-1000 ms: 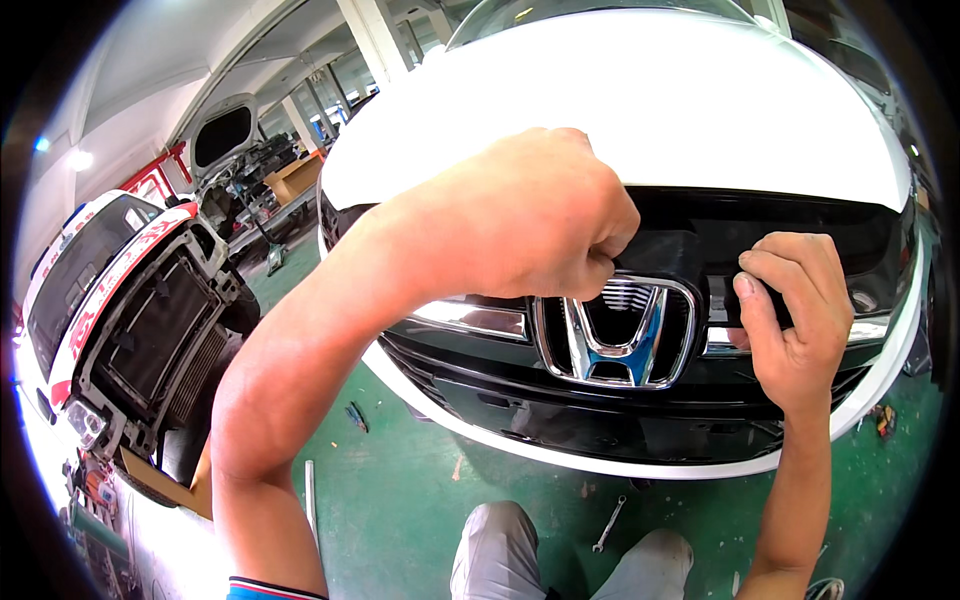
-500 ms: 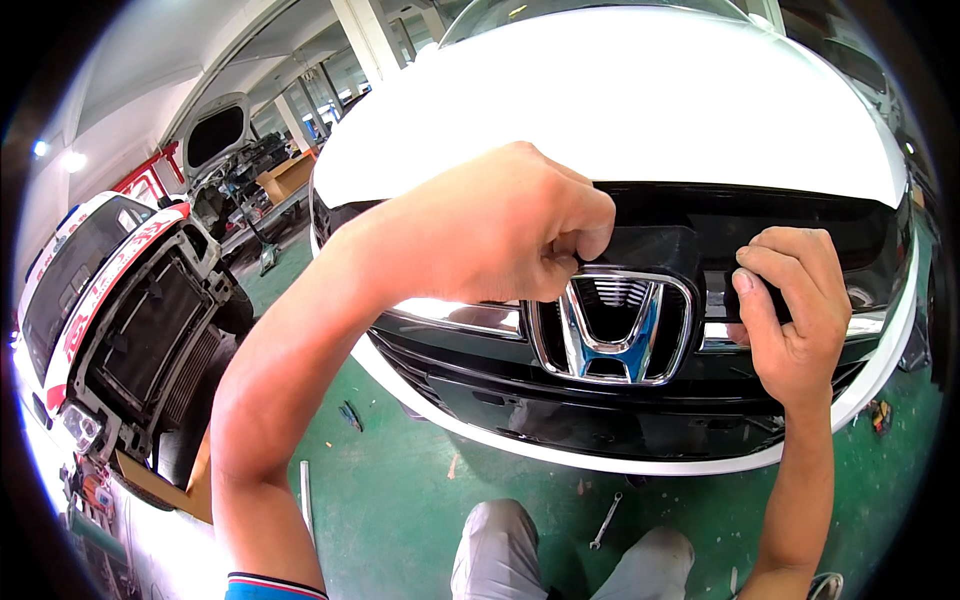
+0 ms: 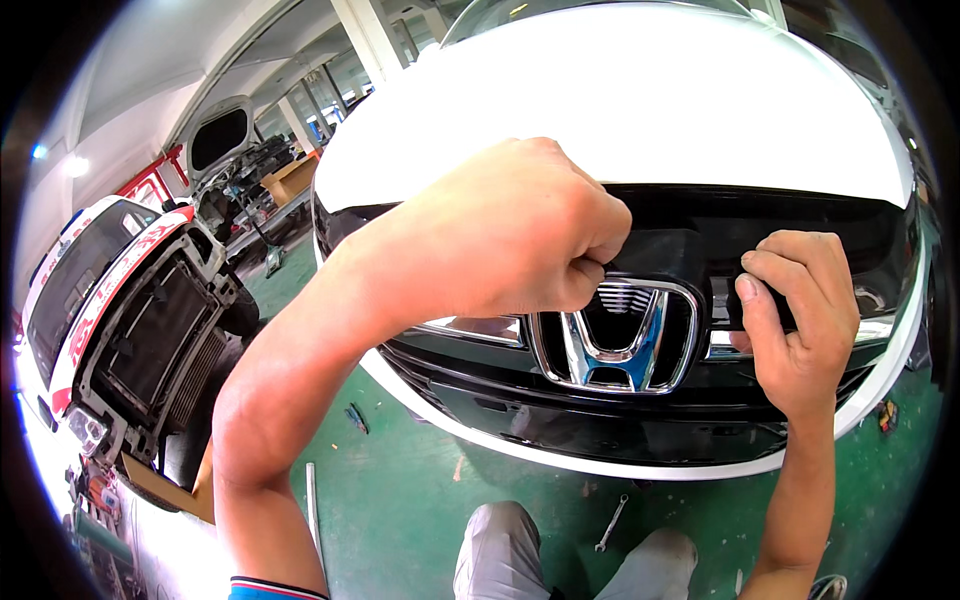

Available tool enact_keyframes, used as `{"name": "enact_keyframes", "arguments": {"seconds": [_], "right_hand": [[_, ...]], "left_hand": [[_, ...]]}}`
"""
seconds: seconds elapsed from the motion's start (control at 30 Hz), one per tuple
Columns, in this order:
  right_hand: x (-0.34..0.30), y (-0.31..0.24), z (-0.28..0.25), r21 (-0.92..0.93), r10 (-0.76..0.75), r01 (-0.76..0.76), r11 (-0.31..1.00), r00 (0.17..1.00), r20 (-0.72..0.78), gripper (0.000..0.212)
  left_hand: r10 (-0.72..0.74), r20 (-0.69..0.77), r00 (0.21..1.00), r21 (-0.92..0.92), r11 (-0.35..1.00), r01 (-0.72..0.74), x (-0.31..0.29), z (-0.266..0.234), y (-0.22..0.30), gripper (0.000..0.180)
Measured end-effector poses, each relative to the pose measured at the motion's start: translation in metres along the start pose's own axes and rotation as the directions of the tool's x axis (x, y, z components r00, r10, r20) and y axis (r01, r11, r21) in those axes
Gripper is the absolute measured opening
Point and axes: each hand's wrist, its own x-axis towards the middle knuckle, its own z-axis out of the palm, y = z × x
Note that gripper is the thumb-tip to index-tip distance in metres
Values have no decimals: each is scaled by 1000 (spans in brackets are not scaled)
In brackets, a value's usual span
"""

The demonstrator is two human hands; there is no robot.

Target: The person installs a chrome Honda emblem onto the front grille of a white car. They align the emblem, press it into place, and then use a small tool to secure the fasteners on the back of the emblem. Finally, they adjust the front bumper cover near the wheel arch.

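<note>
A black front grille (image 3: 690,212) with a chrome-framed emblem (image 3: 612,372) in its middle spans the nose of a white car in front of me. My left hand (image 3: 545,235) is closed like a fist over the grille, just above the emblem's upper left corner; its fingertips are turned away, so what they hold is hidden. To the right of the emblem, my right hand (image 3: 800,305) is at the grille by a chrome strip (image 3: 722,345). Its fingers are curled, with thumb and fingertips close together; anything between them is too small to make out.
The white hood (image 3: 620,110) rises behind the grille, and the bumper edge (image 3: 640,470) curves below. A wrench (image 3: 611,523) and a metal bar (image 3: 313,500) lie on the green floor (image 3: 400,480). At left stands a stripped car (image 3: 130,310) with its front end exposed.
My left hand has shifted slightly right and down, covering more of the emblem's upper left corner. My right hand keeps nearly the same place and shape.
</note>
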Motion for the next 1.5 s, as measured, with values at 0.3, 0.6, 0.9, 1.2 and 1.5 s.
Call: {"name": "enact_keyframes", "arguments": {"seconds": [0.3,0.6,0.9,1.2,1.5], "right_hand": [[0,-2,1,-27,-1,1,1000,1000,16,19],[-1,0,-2,-23,25,-25,999,999,24,16],[-1,0,-3,-10,40,-39,999,999,33,15],[-1,-4,-1,-17,35,-34,999,999,41,16],[0,-4,-1,-22,40,-39,999,999,34,17]], "left_hand": [[68,-10,998,53,996,-68,10,2,1,12],[0,-109,994,-200,980,-22,17,12,5,28],[-502,-527,685,-474,843,253,-78,31,1,13],[-259,-583,770,-32,954,297,-87,100,48,61],[60,-695,716,-163,957,-239,-43,122,117,36]]}}
